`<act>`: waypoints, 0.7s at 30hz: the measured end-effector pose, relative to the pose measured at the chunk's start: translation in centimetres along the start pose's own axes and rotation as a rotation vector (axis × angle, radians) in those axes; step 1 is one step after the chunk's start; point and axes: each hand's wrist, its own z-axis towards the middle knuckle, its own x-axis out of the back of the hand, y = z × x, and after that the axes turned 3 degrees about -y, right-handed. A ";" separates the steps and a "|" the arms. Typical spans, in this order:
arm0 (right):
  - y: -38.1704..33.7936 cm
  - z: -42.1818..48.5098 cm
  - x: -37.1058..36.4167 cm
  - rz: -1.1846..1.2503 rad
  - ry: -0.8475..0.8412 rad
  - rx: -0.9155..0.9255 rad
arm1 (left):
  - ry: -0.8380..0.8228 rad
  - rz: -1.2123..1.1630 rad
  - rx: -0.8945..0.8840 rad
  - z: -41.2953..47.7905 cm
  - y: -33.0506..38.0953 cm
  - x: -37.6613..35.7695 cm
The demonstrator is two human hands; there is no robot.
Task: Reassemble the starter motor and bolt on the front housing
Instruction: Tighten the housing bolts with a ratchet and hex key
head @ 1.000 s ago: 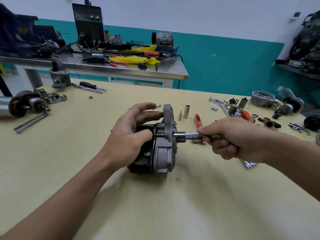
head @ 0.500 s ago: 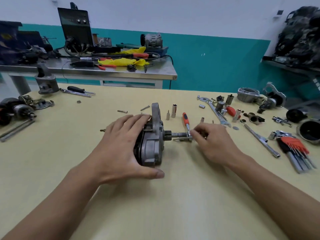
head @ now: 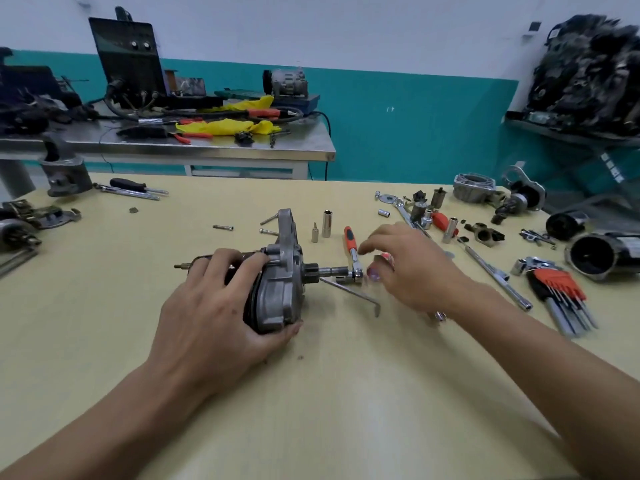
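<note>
tabletop (head: 346,393) sockets (head: 326,223) and hex keys (head: 561,299) ring starter motor (head: 277,292).

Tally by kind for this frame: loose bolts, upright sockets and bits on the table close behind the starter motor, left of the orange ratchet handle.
Loose bolts: 3
Upright socket: 1
Short bit: 1
Total: 5

Bright, even light; soft shadows; right hand (head: 412,268) motion-blurred (frame edges bowed)
</note>
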 end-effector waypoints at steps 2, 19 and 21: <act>0.8 1.4 0.6 -0.152 -0.171 0.055 | 0.005 0.003 0.007 0.1 -0.1 0.0; 0.5 6.1 0.2 -0.594 -0.412 0.518 | -0.081 -0.256 0.048 2.3 -2.4 3.4; 0.1 6.1 0.4 -0.414 -0.285 0.453 | 0.023 -0.258 0.009 4.2 -2.0 4.5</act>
